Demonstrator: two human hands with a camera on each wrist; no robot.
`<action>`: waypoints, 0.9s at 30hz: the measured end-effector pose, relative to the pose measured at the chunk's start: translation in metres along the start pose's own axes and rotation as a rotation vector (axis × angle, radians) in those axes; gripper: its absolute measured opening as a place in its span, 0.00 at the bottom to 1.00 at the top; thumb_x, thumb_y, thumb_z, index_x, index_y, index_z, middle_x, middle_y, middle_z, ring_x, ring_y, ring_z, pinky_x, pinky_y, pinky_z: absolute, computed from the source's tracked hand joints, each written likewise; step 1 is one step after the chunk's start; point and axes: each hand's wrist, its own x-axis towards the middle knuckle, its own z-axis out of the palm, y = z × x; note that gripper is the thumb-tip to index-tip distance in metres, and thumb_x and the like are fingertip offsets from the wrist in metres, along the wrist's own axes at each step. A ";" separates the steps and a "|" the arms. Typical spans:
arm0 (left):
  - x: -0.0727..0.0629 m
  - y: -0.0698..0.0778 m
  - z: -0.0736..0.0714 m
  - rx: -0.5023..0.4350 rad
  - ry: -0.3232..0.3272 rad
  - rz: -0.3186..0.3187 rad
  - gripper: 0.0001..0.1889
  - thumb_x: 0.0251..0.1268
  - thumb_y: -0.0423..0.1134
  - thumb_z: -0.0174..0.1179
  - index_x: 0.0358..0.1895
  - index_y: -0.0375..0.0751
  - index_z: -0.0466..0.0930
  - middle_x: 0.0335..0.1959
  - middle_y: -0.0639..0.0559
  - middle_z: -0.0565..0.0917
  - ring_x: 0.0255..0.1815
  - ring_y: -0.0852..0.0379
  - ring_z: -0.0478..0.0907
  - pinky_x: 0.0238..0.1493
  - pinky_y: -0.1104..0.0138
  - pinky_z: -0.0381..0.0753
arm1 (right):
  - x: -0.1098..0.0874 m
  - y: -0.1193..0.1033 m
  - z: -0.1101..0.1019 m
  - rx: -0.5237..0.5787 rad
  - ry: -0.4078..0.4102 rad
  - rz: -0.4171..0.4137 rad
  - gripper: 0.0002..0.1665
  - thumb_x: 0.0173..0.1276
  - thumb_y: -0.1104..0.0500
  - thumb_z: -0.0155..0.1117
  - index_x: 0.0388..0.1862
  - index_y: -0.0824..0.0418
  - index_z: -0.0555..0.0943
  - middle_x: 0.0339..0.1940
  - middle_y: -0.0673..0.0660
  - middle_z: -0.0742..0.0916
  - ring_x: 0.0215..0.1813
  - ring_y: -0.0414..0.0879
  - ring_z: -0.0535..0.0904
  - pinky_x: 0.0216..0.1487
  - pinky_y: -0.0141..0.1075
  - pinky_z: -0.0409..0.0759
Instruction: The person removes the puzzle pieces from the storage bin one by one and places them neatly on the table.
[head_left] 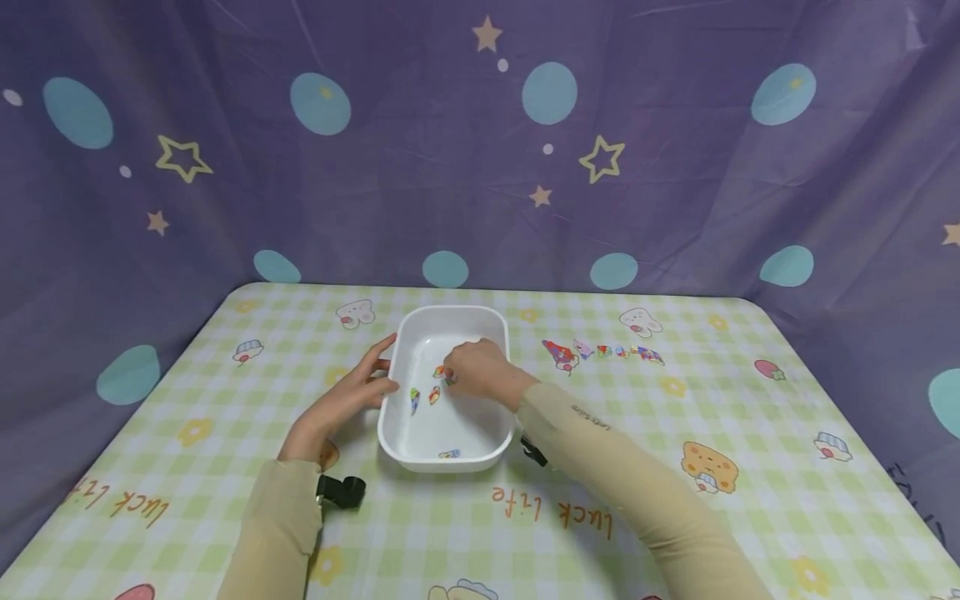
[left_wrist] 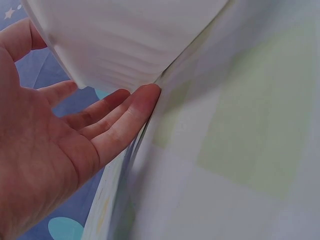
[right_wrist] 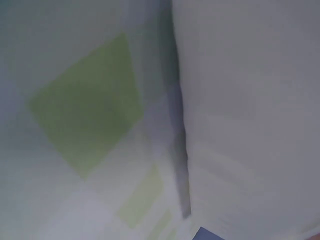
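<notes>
Left hand (head_left: 351, 398), fingers loosely extended, touches white rectangular plastic bin (head_left: 446, 466) on green-checked counter (head_left: 862, 517), probably steadying it; right hand (head_left: 480, 367) inside, at small multicoloured pieces (head_left: 435, 395), fingertips hidden, cannot tell grip.

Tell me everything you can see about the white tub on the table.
The white tub is an open-topped rectangle with rounded corners, apparently smooth plastic. It stands upright on the checked tablecloth, holding a few small colourful pieces. The left hand touches its left side; the right hand reaches inside over the right rim, but whether it touches the tub's floor is hidden.
</notes>
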 end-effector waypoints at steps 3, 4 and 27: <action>0.000 0.000 0.001 -0.001 -0.001 0.001 0.37 0.64 0.42 0.49 0.71 0.66 0.39 0.63 0.38 0.58 0.56 0.42 0.68 0.52 0.54 0.73 | 0.000 -0.002 0.000 -0.007 -0.001 0.003 0.11 0.58 0.47 0.63 0.38 0.47 0.82 0.37 0.43 0.84 0.39 0.38 0.77 0.42 0.34 0.70; 0.000 0.000 0.001 0.000 0.000 0.002 0.37 0.64 0.42 0.49 0.71 0.66 0.39 0.63 0.38 0.58 0.56 0.42 0.69 0.52 0.54 0.73 | 0.001 -0.002 0.000 -0.011 0.002 0.003 0.10 0.58 0.47 0.63 0.37 0.47 0.82 0.36 0.43 0.84 0.38 0.38 0.77 0.41 0.34 0.70; 0.000 -0.002 0.000 -0.001 -0.005 0.014 0.37 0.65 0.42 0.49 0.71 0.66 0.39 0.64 0.37 0.57 0.57 0.41 0.68 0.52 0.54 0.74 | 0.005 -0.004 0.004 0.043 0.001 -0.006 0.01 0.58 0.54 0.63 0.29 0.48 0.80 0.26 0.42 0.81 0.30 0.38 0.73 0.36 0.32 0.69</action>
